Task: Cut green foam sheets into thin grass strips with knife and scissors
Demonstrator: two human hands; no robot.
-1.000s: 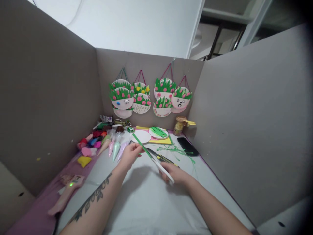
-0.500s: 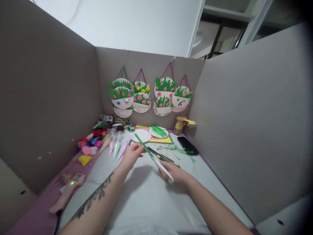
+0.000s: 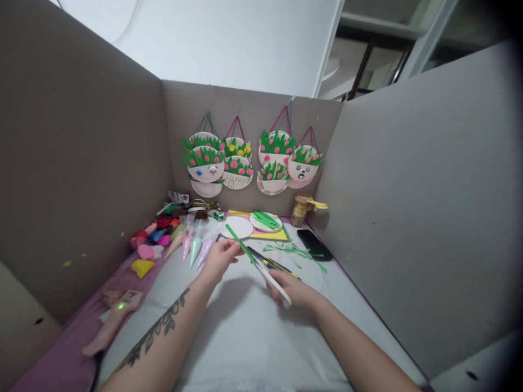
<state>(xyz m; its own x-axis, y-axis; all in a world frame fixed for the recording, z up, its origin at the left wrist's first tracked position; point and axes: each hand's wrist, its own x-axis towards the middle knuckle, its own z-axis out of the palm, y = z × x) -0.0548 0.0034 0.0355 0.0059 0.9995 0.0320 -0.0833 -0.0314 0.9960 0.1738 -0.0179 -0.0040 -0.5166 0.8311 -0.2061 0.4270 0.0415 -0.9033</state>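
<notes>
My left hand (image 3: 218, 257) pinches a narrow green paper strip (image 3: 237, 243) that slants up and away over the white table sheet (image 3: 245, 337). My right hand (image 3: 295, 291) is closed around white-handled scissors (image 3: 273, 280), whose blades meet the lower end of the strip. A blank white paper plate (image 3: 238, 227) lies just beyond my left hand. Behind it, a second plate (image 3: 265, 220) carries green strips on a yellow sheet (image 3: 273, 235).
Piping bags (image 3: 195, 246) and coloured clay lumps (image 3: 152, 238) lie at the left. A black phone (image 3: 314, 244), green paper scraps (image 3: 295, 251) and a small jar (image 3: 301, 209) sit at the right. Finished plate crafts (image 3: 249, 161) hang on the grey back partition. A pink glue gun (image 3: 109, 322) lies near left.
My hands, the strip and the scissors stay nearly where they were, shifting only slightly.
</notes>
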